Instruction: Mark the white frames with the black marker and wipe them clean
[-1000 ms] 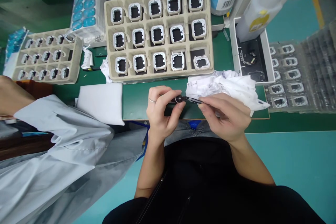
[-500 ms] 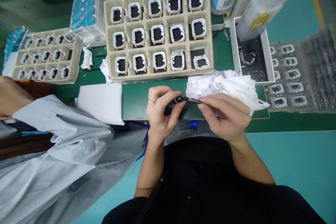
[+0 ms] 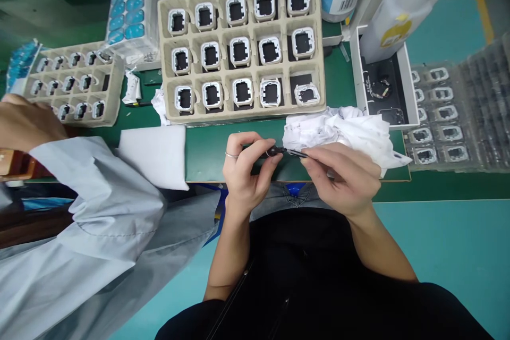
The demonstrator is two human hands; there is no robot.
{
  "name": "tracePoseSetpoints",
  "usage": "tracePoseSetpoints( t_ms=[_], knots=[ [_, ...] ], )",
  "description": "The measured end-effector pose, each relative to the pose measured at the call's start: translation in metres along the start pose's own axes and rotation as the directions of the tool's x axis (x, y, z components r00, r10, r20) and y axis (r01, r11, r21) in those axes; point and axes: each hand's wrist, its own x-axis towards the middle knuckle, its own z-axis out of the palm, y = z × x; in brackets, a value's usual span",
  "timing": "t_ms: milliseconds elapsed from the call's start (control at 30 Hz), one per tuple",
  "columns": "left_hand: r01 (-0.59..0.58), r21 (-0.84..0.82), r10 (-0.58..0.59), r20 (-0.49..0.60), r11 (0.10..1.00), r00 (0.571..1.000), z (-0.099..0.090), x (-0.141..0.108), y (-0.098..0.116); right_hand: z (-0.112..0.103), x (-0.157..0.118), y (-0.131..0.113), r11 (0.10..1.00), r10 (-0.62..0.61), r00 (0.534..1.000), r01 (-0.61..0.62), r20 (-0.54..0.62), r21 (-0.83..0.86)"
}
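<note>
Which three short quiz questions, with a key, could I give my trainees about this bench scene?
1. True or false: the left hand pinches a small dark item.
2. How many white frames sit in the large moulded tray?
3. Which is nearest the right hand: (a) yellow-marked bottle, (b) crumpled white cloth, (c) square white pad?

Key: 1. True. 2. Fifteen. 3. b.

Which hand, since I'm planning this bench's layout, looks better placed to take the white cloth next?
Probably the right hand: in view it overlaps the cloth, while the left hand sits farther off. Both are occupied, though: the left holds a small dark part, the right a thin tool.
</note>
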Motion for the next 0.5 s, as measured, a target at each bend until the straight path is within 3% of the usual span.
tracePoseSetpoints(
  t_ms=[500],
  knots=[
    [0.037,0.018,-0.037,0.011,0.999,0.999,0.0002,-0.0001,0.0012,0.0012,-0.0029,0.002,0.999,-0.013,0.999,0.011,-0.032,-0.051]
  ],
)
